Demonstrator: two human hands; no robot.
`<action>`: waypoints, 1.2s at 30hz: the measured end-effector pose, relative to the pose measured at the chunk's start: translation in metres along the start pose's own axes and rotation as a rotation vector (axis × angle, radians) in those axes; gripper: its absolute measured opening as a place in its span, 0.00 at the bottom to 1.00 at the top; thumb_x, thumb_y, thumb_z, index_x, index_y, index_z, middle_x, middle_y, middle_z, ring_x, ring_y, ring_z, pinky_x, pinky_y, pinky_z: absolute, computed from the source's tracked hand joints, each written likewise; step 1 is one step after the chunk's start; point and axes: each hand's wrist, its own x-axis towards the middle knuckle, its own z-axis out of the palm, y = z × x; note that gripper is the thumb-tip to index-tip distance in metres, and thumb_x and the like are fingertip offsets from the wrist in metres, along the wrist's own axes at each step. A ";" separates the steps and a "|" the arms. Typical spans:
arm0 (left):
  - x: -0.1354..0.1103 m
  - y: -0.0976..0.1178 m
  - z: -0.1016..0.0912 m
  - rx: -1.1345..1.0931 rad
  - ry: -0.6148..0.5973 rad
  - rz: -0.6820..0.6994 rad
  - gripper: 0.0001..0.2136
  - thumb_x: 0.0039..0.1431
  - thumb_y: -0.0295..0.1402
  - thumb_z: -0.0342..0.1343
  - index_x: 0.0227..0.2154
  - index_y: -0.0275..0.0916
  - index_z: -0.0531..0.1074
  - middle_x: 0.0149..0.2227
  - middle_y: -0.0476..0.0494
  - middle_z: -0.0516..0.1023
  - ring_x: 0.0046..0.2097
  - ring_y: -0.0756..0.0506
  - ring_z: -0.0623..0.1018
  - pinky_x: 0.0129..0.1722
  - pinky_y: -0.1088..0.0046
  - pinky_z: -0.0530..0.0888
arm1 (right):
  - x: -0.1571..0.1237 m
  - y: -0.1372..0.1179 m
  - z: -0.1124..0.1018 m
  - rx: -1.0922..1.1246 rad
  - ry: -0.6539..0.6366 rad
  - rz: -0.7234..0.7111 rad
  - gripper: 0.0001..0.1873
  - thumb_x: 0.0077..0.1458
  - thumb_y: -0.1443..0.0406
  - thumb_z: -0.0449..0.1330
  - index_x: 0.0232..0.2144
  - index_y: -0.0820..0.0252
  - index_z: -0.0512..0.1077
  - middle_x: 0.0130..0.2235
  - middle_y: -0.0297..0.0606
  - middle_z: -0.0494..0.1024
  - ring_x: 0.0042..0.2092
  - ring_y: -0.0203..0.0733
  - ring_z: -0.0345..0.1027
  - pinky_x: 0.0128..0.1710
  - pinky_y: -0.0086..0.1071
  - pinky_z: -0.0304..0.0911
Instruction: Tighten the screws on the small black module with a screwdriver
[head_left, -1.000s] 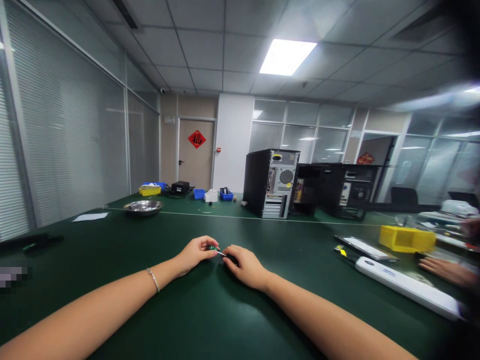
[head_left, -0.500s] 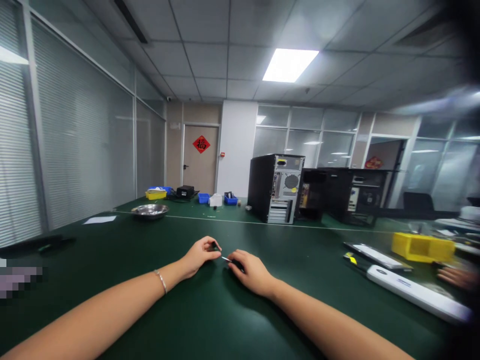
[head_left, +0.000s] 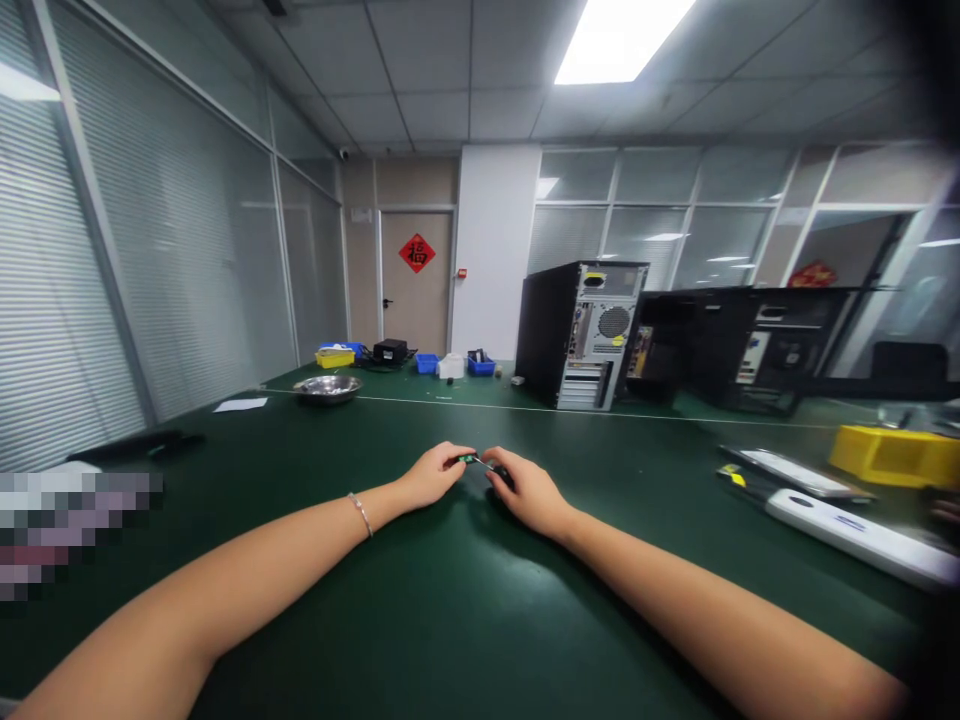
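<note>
Both forearms rest on the green counter [head_left: 420, 620], steadying fine work. The left hand [head_left: 435, 475] pinches a small green part [head_left: 468, 459] between closed fingertips. The right hand [head_left: 529, 490], touching it, curls around a thin tool [head_left: 486, 465] aimed at the part.

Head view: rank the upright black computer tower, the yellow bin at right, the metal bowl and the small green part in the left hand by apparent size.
1. computer tower
2. yellow bin, cut by the frame edge
3. metal bowl
4. small green part, pinched in the left hand

Distances differ, so true sizes remain unsure.
</note>
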 end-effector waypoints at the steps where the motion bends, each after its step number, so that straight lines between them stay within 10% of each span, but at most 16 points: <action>1: 0.000 0.000 0.000 0.028 -0.002 0.016 0.15 0.57 0.28 0.52 0.47 0.38 0.74 0.38 0.43 0.74 0.35 0.47 0.72 0.37 0.71 0.69 | 0.000 0.000 0.000 -0.003 -0.005 -0.003 0.13 0.58 0.67 0.53 0.45 0.54 0.67 0.43 0.37 0.76 0.40 0.40 0.71 0.42 0.32 0.63; 29: -0.001 0.002 -0.001 -0.436 -0.109 -0.113 0.18 0.51 0.41 0.61 0.40 0.32 0.75 0.28 0.45 0.76 0.28 0.50 0.73 0.32 0.72 0.70 | -0.001 0.000 -0.002 0.109 -0.002 -0.088 0.09 0.60 0.67 0.52 0.43 0.56 0.69 0.41 0.37 0.76 0.43 0.41 0.69 0.44 0.33 0.63; 36: 0.001 0.000 -0.003 -0.585 0.038 -0.175 0.14 0.43 0.33 0.67 0.32 0.36 0.69 0.31 0.49 0.74 0.33 0.51 0.73 0.35 0.74 0.68 | 0.000 0.003 0.000 0.028 0.011 -0.025 0.08 0.59 0.67 0.53 0.41 0.57 0.69 0.41 0.37 0.76 0.42 0.41 0.70 0.44 0.33 0.63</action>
